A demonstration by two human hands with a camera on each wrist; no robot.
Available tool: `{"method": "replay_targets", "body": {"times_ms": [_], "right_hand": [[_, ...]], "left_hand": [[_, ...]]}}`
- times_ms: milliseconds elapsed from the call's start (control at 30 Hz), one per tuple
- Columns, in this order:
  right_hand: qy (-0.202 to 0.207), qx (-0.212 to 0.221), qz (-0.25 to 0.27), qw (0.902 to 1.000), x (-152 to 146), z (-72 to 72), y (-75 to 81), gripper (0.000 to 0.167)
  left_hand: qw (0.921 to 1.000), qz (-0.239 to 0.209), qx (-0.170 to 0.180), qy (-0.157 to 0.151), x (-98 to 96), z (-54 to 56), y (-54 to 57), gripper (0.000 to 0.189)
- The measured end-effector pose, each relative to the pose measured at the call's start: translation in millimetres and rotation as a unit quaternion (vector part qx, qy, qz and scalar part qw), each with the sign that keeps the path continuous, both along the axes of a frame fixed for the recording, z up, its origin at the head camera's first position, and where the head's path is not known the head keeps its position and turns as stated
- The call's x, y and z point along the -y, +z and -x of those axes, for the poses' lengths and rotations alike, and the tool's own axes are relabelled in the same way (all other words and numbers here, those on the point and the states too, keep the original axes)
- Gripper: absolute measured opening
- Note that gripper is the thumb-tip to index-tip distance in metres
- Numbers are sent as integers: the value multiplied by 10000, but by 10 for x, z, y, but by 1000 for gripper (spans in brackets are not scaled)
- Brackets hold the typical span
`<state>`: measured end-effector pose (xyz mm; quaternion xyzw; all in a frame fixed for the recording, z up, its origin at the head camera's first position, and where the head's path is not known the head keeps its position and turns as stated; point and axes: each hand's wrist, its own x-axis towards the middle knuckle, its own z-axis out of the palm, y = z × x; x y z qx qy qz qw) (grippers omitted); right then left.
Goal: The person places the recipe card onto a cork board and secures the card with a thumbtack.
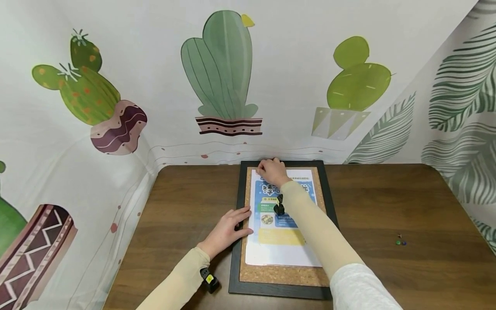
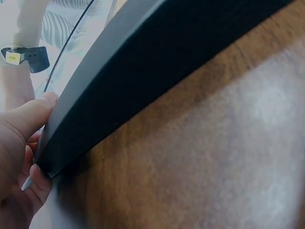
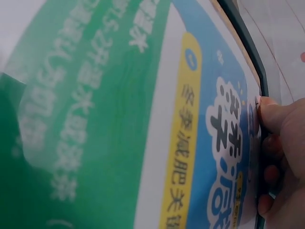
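Note:
A sheet of poster paper (image 1: 283, 256), printed in blue, green and yellow, lies on a black-framed corkboard (image 1: 284, 275). My right hand (image 1: 273, 171) is at the poster's upper-left corner. In the right wrist view, its thumb (image 3: 270, 114) presses there while the other fingers curl at the board's top edge. Something tiny shows at the thumb tip, too small to tell. My left hand (image 1: 226, 230) rests over the frame's left side, index finger and thumb spread onto the poster's edge. The left wrist view has its thumb (image 2: 35, 114) on the frame's top face.
Several small pushpins (image 1: 401, 243), green and blue among them, lie on the brown wooden table (image 1: 372, 206) to the right. A white cloth printed with cacti (image 1: 286, 86) hangs behind the table, close to the board's top edge.

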<state>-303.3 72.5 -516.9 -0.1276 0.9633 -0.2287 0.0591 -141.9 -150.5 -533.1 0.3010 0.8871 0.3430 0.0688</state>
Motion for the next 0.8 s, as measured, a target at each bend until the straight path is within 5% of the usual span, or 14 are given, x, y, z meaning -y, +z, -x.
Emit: {"method": "replay_targets", "body": {"times_ms": [800], "right_hand": [[47, -12, -142, 9999, -14, 6, -7, 22]], "left_hand": [[10000, -3, -13, 15, -6, -4, 13, 58]]}}
